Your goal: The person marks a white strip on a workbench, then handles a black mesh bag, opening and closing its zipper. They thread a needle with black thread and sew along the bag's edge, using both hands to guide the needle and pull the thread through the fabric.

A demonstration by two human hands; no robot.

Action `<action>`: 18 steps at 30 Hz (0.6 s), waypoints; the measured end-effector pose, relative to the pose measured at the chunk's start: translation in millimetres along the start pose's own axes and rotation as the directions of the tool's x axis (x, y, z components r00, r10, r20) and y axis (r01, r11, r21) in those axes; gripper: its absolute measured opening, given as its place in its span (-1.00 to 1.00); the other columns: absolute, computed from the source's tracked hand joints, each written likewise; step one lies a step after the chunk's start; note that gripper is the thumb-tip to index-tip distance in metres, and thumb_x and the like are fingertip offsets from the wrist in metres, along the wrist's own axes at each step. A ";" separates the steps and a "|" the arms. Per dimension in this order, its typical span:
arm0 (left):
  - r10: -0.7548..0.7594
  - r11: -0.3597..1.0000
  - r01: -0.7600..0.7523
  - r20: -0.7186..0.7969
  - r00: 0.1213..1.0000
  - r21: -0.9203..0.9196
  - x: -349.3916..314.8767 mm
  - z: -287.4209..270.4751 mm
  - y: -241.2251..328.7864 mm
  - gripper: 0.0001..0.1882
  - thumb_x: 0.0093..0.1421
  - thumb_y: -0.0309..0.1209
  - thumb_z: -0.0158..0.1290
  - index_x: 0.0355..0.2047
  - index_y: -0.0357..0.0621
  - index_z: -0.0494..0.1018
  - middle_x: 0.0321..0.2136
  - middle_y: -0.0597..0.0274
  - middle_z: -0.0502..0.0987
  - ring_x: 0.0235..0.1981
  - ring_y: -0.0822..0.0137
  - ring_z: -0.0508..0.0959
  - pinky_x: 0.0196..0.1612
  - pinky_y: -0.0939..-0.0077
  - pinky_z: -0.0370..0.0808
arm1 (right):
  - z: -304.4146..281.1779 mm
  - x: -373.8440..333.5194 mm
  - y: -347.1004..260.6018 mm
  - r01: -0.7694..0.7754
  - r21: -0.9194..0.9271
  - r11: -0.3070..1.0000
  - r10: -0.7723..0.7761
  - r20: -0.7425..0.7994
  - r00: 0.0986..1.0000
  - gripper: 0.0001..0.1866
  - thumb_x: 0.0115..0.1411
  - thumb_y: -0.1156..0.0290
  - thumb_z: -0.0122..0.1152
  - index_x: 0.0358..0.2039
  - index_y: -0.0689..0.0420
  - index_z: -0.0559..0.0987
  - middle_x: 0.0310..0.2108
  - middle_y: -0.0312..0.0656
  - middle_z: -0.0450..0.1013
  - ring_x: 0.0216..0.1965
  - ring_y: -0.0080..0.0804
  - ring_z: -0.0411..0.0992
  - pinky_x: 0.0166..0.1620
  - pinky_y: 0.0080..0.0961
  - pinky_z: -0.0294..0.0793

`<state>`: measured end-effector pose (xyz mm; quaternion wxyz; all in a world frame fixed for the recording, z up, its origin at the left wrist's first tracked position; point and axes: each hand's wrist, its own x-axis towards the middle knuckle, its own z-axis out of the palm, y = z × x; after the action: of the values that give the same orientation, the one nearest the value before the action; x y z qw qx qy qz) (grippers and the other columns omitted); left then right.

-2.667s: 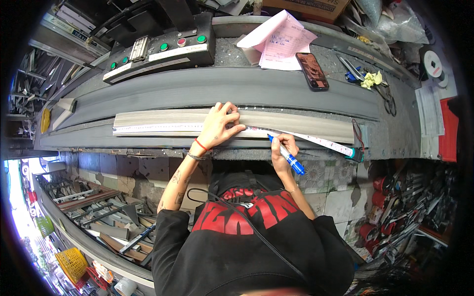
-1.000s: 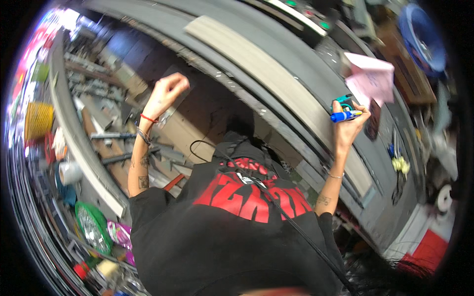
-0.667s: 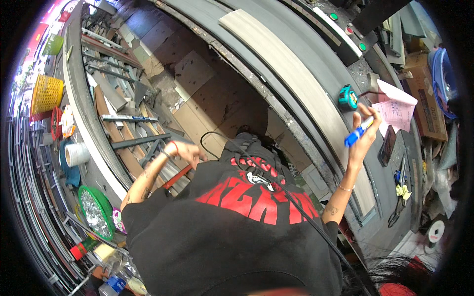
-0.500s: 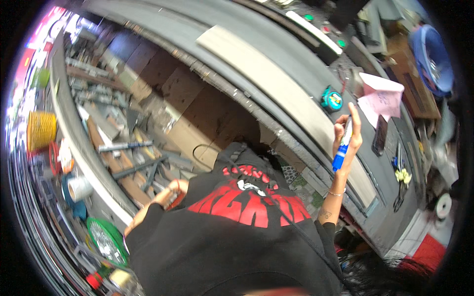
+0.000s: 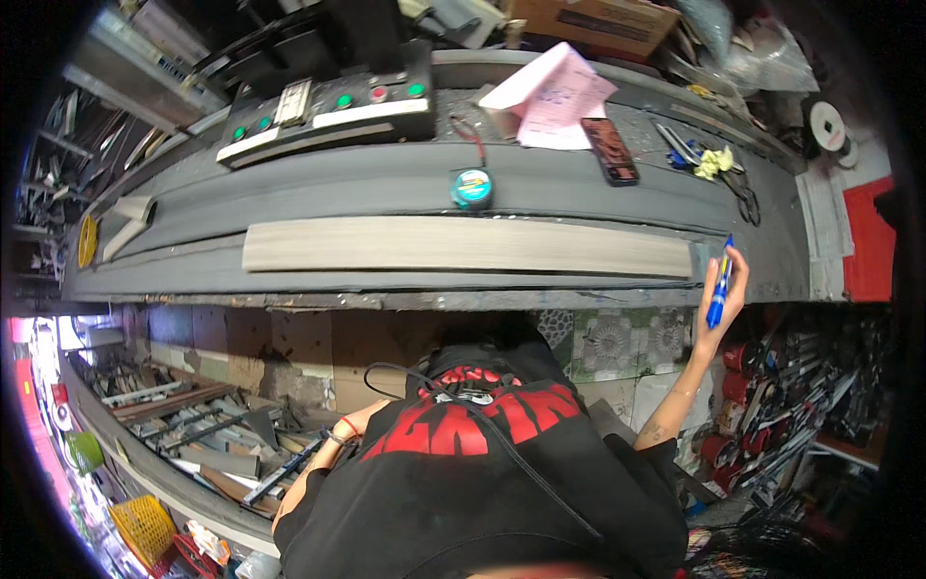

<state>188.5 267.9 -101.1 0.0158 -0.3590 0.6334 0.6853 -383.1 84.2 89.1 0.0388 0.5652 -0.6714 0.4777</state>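
In my right hand (image 5: 730, 289) is a blue marker pen (image 5: 718, 307), gripped between thumb and fingers with its upper end pointing away from me. That hand is just beyond the right end of a long pale flat strip (image 5: 463, 245), over the workbench's front edge. The strip lies lengthwise on the dark grey bench (image 5: 338, 183). Behind its middle sits a round teal tape measure (image 5: 472, 189). My left hand (image 5: 365, 417) hangs low at my left side, by my black top; its fingers are hidden.
Farther back are a control box (image 5: 376, 118) with green and red buttons, pink paper (image 5: 559, 101), a phone (image 5: 610, 151) and dark-handled scissors (image 5: 745, 198). Metal offcuts (image 5: 212, 425) fill a bin at lower left. Red-ended stock (image 5: 738, 386) is stacked at right.
The view has turned, so the bench now runs straight across in front of me. My right hand, still holding the marker pen, has moved to the strip's right end.
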 end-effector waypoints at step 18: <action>-0.121 0.971 -0.036 -0.621 0.775 -0.235 243.2 173.6 265.6 -0.66 0.06 -0.38 0.11 -0.14 -0.16 0.37 -0.38 0.24 0.45 -0.30 0.31 0.48 -0.16 0.44 0.40 | 181.2 218.9 134.1 0.855 0.288 0.431 -0.763 0.622 0.176 -0.33 -0.01 0.67 0.06 0.16 -0.07 0.31 -0.11 -0.13 0.40 -0.05 -0.19 0.36 -0.03 -0.26 0.33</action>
<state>-200.4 262.9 -8.6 -0.2240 -0.5814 0.5086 0.5943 -479.8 -210.8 40.6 0.0747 0.9584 -0.2581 0.0968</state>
